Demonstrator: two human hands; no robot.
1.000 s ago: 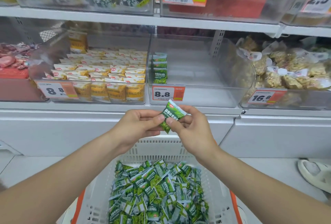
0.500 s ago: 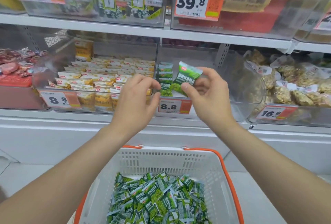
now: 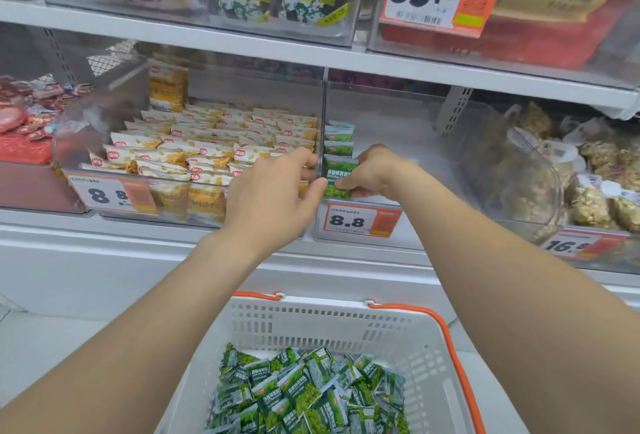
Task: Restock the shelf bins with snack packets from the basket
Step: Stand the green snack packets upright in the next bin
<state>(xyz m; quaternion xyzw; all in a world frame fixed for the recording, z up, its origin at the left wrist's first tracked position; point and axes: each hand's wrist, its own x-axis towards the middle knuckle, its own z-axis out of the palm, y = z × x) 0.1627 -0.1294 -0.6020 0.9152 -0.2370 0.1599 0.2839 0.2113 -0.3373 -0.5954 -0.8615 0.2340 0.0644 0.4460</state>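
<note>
Green and upright, one snack packet (image 3: 337,179) is pinched by the right hand (image 3: 377,173) at the front left corner of the clear bin (image 3: 433,156), just before a short row of like packets (image 3: 338,142). The left hand (image 3: 273,191) is laid at its edge, and whether it grips cannot be told. Most of the bin floor is seen uncovered in the head view and the basket (image 3: 311,309) is heaped with packets (image 3: 311,395), so the restocking is judged barely begun.

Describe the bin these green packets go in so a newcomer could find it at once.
On the lower shelf, find the bin between the yellow-packet bin and the brown-snack bin. Unlike both, it is almost bare: a few green packets stand along its left wall.
</note>
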